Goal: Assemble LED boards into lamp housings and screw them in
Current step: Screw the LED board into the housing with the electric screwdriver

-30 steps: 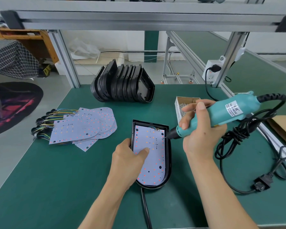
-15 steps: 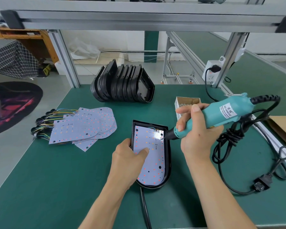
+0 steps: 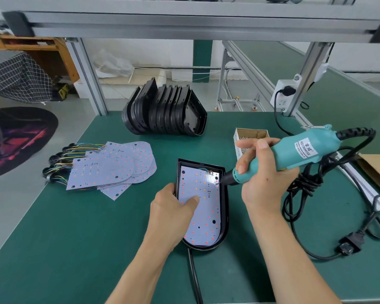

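A black lamp housing (image 3: 226, 200) lies in the middle of the green table with a white LED board (image 3: 203, 216) set inside it. My left hand (image 3: 173, 207) holds the housing's left edge, its thumb pressing on the board. My right hand (image 3: 266, 178) grips a teal electric screwdriver (image 3: 294, 154); the bit tip touches the board's upper right corner, by the wire solder points.
A pile of loose LED boards (image 3: 112, 167) with coloured wires lies at the left. Several empty black housings (image 3: 165, 113) stand stacked at the back. An open box of screws (image 3: 248, 139) sits behind my right hand. The screwdriver's black cord (image 3: 305, 189) coils at the right, and a cardboard box (image 3: 377, 170) sits at the right edge.
The screwdriver has tilted lower and slid left, bringing its tip down onto the board's upper right corner. My left hand has stayed in place.
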